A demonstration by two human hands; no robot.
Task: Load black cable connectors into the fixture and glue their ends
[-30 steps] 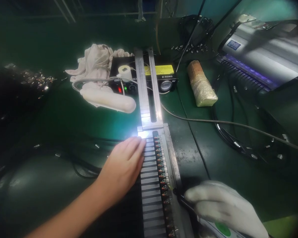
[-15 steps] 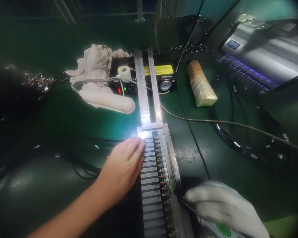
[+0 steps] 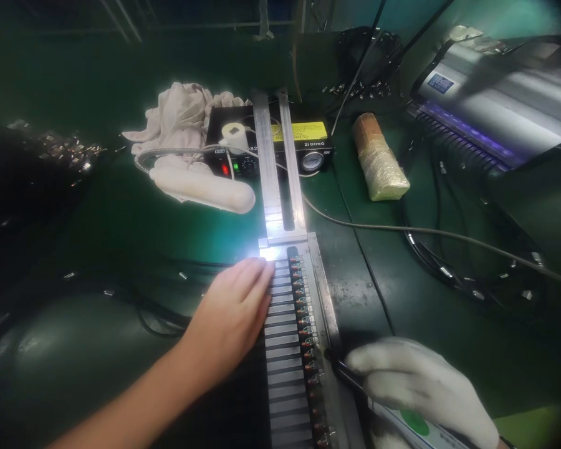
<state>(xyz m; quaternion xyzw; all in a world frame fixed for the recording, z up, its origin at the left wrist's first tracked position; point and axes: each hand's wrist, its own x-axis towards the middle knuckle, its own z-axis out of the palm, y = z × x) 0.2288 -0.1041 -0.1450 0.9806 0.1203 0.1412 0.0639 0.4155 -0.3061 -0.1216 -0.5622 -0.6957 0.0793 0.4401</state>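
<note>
A long metal jig [image 3: 283, 341] with black cables in its slots runs down the middle of the head view. Along its right side, stripped wire ends with small connectors [image 3: 305, 301] form a row. My bare left hand [image 3: 234, 302] grips the jig's upper left edge, fingers together; the fingertips' undersides are hidden. In a white glove, my right hand [image 3: 416, 380] closes around a glue dispensing syringe [image 3: 393, 411] with a black front end and green round mark. Its thin tip points at the wire ends partway down the row.
Behind the jig stands a black dispenser controller [image 3: 313, 146] with a gauge. A white lamp [image 3: 201, 187] and crumpled cloth [image 3: 177, 112] lie left of it. On the right are a wrapped block [image 3: 381, 162], a silver machine [image 3: 500, 93] with purple light, and looped cables [image 3: 430, 262].
My right hand and the glue dispensing syringe have shifted slightly up and to the left along the row. My left hand stays in place on the jig.
</note>
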